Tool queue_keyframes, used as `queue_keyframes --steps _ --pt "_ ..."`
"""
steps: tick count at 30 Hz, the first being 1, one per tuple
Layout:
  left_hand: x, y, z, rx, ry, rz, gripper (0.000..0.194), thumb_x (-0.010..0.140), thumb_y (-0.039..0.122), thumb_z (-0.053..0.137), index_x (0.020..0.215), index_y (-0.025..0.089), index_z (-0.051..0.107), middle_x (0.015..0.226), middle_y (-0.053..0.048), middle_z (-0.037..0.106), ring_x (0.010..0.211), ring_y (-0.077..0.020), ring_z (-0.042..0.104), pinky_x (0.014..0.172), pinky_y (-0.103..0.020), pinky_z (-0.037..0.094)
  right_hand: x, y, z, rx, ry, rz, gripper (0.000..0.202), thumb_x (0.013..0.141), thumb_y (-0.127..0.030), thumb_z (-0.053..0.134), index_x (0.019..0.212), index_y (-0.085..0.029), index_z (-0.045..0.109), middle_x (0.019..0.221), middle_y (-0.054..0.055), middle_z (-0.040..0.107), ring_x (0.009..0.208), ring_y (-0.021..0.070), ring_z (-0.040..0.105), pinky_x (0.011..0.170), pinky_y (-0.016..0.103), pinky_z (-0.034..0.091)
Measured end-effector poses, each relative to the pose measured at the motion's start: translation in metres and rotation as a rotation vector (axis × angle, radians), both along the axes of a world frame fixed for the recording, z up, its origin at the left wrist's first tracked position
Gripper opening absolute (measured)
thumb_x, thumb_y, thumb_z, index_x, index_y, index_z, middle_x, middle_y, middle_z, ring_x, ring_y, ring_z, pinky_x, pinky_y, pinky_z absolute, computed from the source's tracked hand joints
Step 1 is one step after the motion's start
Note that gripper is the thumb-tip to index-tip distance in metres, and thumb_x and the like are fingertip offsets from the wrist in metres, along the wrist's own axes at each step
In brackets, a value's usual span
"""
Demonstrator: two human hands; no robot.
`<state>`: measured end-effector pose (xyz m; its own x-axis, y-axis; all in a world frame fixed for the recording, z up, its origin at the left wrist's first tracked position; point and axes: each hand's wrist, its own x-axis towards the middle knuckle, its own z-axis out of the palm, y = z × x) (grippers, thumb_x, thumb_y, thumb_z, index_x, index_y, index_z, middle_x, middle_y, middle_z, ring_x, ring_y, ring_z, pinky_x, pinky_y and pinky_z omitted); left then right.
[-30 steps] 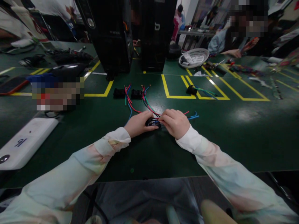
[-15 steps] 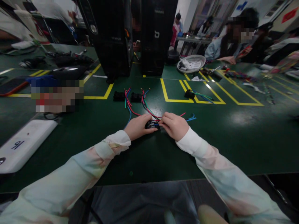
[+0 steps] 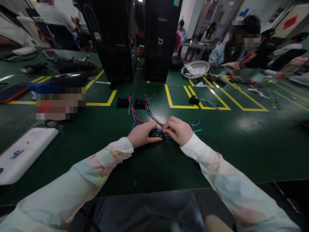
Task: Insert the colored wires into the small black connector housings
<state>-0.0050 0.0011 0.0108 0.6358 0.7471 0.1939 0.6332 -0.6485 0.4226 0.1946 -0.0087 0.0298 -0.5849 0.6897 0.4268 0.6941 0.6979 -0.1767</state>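
My left hand [image 3: 143,133] is closed around a small black plastic part [image 3: 156,133], with the thumb along its near side, low over the green table. My right hand [image 3: 179,129] pinches thin wires at that part's right end; a blue wire [image 3: 197,130] and others stick out past the hand. Just beyond lie two similar black parts, one on the left [image 3: 122,102] and one beside it [image 3: 140,103], with red, blue and green wires [image 3: 131,108] coming off them. Fingers cover much of the held part, so its details are hidden.
Two tall black cases [image 3: 113,42] stand at the table's far side. A white basket [image 3: 200,71] holds pale pieces. Another black part [image 3: 194,100] with wires lies right, among yellow tape lines [image 3: 183,106]. At left is a white slab [image 3: 26,154]. Several people sit beyond.
Both hands stay at the held part, the right fingers slightly shifted at its wires. The wire ends beyond my right hand have changed position. The whole view has tilted a little.
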Motion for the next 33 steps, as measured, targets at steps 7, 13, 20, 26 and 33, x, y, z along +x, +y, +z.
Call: queue_keyframes --steps 7,13,20,26,33 --pt "0.002 -0.003 0.0 0.038 0.031 0.049 0.035 0.074 0.051 0.056 0.085 0.019 0.048 0.082 -0.001 0.054 0.072 -0.0167 0.053 0.058 -0.024 0.036 0.002 -0.002 0.0 -0.069 -0.036 -0.048 0.01 0.083 -0.026 0.053 0.078 -0.017 0.053 0.079 0.003 0.052 0.076 0.0156 0.049 0.065 0.025 0.036" --pt "0.003 -0.004 0.002 0.017 0.024 0.065 0.035 0.073 0.051 0.056 0.085 0.019 0.049 0.081 -0.001 0.055 0.073 -0.0171 0.053 0.059 -0.025 0.037 0.006 -0.004 0.002 0.078 -0.19 -0.088 0.025 0.085 -0.039 0.047 0.076 -0.016 0.051 0.075 0.006 0.053 0.071 0.0182 0.043 0.064 0.029 0.031" --pt "0.004 -0.005 0.003 0.019 0.028 0.082 0.035 0.073 0.052 0.056 0.084 0.02 0.048 0.081 -0.001 0.055 0.073 -0.0175 0.053 0.058 -0.025 0.037 0.007 -0.01 0.009 0.18 -0.274 0.062 0.02 0.088 -0.028 0.04 0.077 -0.017 0.054 0.074 0.005 0.054 0.07 0.0174 0.04 0.063 0.03 0.025" --pt "0.002 -0.003 0.002 0.011 0.022 0.069 0.034 0.073 0.05 0.057 0.086 0.02 0.049 0.081 0.0 0.055 0.073 -0.0169 0.053 0.059 -0.025 0.037 0.009 -0.01 0.009 0.167 -0.269 0.15 0.022 0.088 -0.028 0.039 0.075 -0.017 0.053 0.073 0.004 0.056 0.068 0.0159 0.041 0.062 0.029 0.022" --pt "-0.001 0.0 0.003 -0.003 0.03 -0.027 0.033 0.073 0.048 0.058 0.088 0.019 0.049 0.084 -0.001 0.056 0.074 -0.0169 0.053 0.061 -0.025 0.038 0.004 -0.002 0.005 0.101 -0.189 -0.036 0.019 0.088 -0.033 0.045 0.08 -0.019 0.054 0.074 0.002 0.06 0.071 0.0162 0.043 0.061 0.028 0.022"
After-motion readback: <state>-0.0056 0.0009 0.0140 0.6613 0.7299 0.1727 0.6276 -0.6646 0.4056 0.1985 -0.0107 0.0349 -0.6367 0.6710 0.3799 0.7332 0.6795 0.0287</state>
